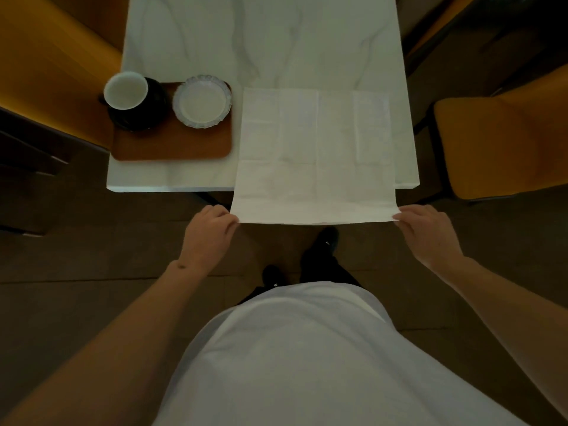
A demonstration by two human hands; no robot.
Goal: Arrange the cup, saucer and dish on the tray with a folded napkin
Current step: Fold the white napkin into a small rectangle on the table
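A white paper napkin [316, 155] lies unfolded on the marble table, its near edge hanging past the table's front. My left hand [212, 229] pinches the napkin's near left corner and my right hand [424, 232] pinches its near right corner. On the table's left stands a brown wooden tray [172, 146]. A cup [126, 90], white inside, sits on a black saucer [138, 118] at the tray's far left. Beside it on the tray rests a white fluted dish [201, 101].
The white marble table [261, 41] extends away from me. An orange chair [504, 142] stands at the right, more orange seating [46, 50] at the left. My feet are on the dark tiled floor [76, 241] below the table's front edge.
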